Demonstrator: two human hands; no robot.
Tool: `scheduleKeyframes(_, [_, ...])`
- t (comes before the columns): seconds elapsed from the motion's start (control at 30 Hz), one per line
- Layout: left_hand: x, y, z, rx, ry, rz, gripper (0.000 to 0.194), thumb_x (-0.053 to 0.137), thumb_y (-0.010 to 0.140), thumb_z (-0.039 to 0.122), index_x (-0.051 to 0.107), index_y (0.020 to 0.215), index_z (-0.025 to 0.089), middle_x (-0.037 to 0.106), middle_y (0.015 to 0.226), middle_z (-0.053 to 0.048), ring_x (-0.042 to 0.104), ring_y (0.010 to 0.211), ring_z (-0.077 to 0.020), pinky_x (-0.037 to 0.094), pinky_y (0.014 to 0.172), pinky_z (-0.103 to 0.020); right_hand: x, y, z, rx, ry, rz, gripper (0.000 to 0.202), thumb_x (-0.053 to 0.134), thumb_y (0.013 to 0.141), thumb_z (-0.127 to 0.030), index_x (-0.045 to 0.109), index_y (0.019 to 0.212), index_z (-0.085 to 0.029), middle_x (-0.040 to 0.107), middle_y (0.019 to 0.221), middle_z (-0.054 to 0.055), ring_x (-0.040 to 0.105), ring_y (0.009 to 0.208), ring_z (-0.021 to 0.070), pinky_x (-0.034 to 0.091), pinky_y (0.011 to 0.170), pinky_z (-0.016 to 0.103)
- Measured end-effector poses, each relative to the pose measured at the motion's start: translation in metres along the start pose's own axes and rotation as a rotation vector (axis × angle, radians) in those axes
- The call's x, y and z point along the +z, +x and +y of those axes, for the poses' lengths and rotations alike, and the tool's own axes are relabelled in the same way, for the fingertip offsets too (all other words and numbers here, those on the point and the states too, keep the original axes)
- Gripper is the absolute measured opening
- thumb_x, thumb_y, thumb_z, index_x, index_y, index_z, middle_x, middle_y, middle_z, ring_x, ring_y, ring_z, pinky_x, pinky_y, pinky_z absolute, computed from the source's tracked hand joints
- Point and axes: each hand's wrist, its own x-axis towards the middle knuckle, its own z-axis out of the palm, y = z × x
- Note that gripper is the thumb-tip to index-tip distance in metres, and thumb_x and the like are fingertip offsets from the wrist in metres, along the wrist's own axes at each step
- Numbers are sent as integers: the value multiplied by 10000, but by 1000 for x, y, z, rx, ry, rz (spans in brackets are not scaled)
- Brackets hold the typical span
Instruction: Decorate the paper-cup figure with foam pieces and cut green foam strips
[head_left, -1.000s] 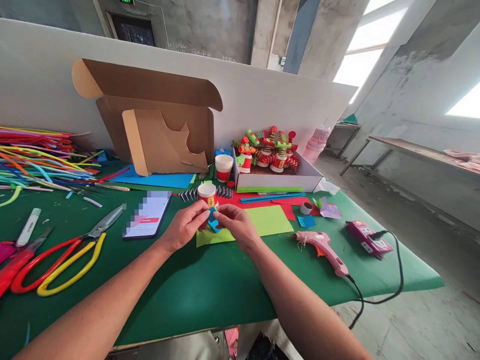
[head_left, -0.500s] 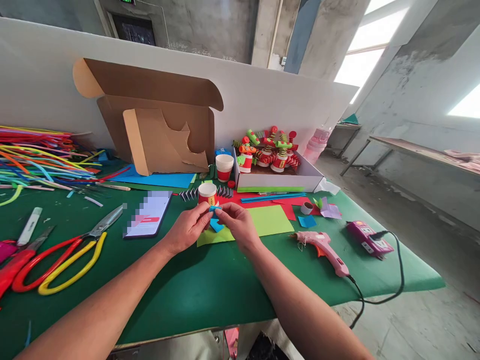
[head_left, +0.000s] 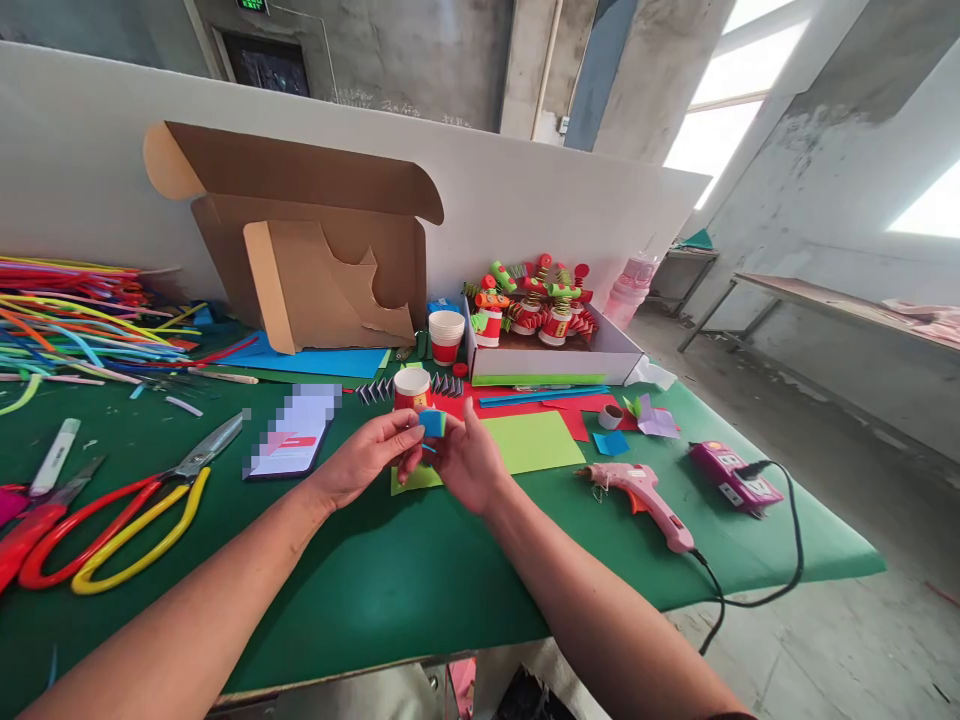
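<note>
We are working at a green table (head_left: 420, 590), where an open brown cardboard box (head_left: 300, 200) is standing at the far left and a white box (head_left: 555, 370) is holding cup figures (head_left: 555, 328) farther right. A lime paper sheet (head_left: 536, 445) is lying just right of centre, red-and-yellow scissors (head_left: 192, 468) are resting at the near left and a pink glue gun (head_left: 652, 492) is lying at the right. Our right hand (head_left: 471, 462) is spreading its thumb wide; we cannot tell whether its fingers are touching anything. Our left hand (head_left: 367, 455) is pinching a small blue paper piece (head_left: 433, 424) between thumb and fingers, just to the near side of the red-and-white cup (head_left: 412, 384) that is standing mid-table.
</note>
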Motion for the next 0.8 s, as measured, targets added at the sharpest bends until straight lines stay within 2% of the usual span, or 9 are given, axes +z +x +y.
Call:
scheduleKeyframes(0.1, [-2, 4, -3, 3, 161, 69, 468, 656, 753, 648, 512, 715, 204, 484, 545, 52, 466, 502, -113, 383, 455, -219, -2, 3, 6, 92, 150, 67, 511, 449, 945, -620, 697, 887, -177, 701, 785, 68, 648, 793, 206, 539, 746, 332])
scheduleKeyframes(0.2, [-3, 4, -5, 82, 323, 185, 458, 556, 820, 654, 539, 730, 206, 559, 599, 28, 524, 529, -130, 417, 474, -229, -5, 4, 7, 122, 218, 85, 450, 360, 1011, -486, 656, 939, -154, 712, 825, 84, 672, 816, 207, 564, 788, 378])
scheduleKeyframes(0.33, [-3, -3, -2, 242, 549, 313, 325, 506, 903, 525, 579, 839, 215, 687, 791, -5, 649, 715, -165, 498, 625, -244, -6, 2, 4, 125, 245, 26, 404, 308, 1029, -405, 613, 1001, -142, 721, 863, 107, 696, 872, 242, 565, 857, 496])
scheduleKeyframes(0.43, [-3, -7, 1, 329, 692, 367, 257, 501, 924, 447, 595, 854, 218, 687, 773, 4, 646, 693, -158, 483, 592, -231, -7, 2, 4, 139, 249, -3, 397, 347, 1020, -425, 612, 1014, -129, 725, 883, 125, 704, 879, 251, 565, 867, 499])
scheduleKeyframes(0.5, [-4, -8, 2, 412, 727, 338, 228, 513, 931, 413, 613, 880, 215, 694, 818, -6, 646, 718, -157, 500, 618, -236, -9, 3, 5, 140, 247, 2, 413, 369, 1011, -451, 617, 1013, -120, 725, 892, 137, 706, 879, 255, 575, 849, 481])
scheduleKeyframes(0.57, [-6, -7, 1, 519, 770, 238, 204, 573, 911, 396, 633, 980, 214, 706, 946, -32, 655, 855, -181, 536, 754, -278, -11, 5, 4, 129, 252, 23, 441, 369, 1007, -477, 620, 1003, -114, 723, 889, 144, 707, 878, 259, 584, 829, 464])
scheduleKeyframes(0.67, [-8, -4, -3, 641, 869, 99, 292, 631, 883, 340, 614, 1147, 217, 684, 1127, -68, 607, 1078, -228, 510, 953, -376, -12, 5, 1, 115, 252, 65, 486, 338, 1011, -509, 618, 979, -113, 719, 852, 140, 710, 860, 264, 586, 810, 457])
scheduleKeyframes(0.8, [-6, -1, -8, 675, 928, 119, 246, 565, 909, 247, 621, 1145, 208, 681, 1141, -80, 598, 1090, -233, 511, 965, -403, -6, 1, -1, 142, 216, 36, 495, 311, 1022, -506, 619, 959, -123, 723, 806, 117, 714, 867, 267, 583, 808, 458])
